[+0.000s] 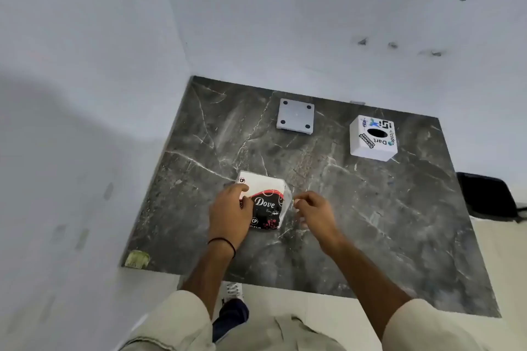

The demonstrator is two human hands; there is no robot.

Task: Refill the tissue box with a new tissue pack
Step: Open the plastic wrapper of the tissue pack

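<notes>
Your left hand (230,212) lies on the Dove tissue pack (266,202), fingers curled over its left edge and holding it down on the dark marble table (370,208), near the middle of the near half. Your right hand (313,212) sits just right of the pack, fingertips pinched narrow at what looks like the clear wrapper edge, though blur makes the contact hard to confirm. The white tissue box (373,138), stickered and with its oval opening facing up, stands far right. Its grey base plate (295,117), four dark feet showing, lies far centre, well apart from the box.
</notes>
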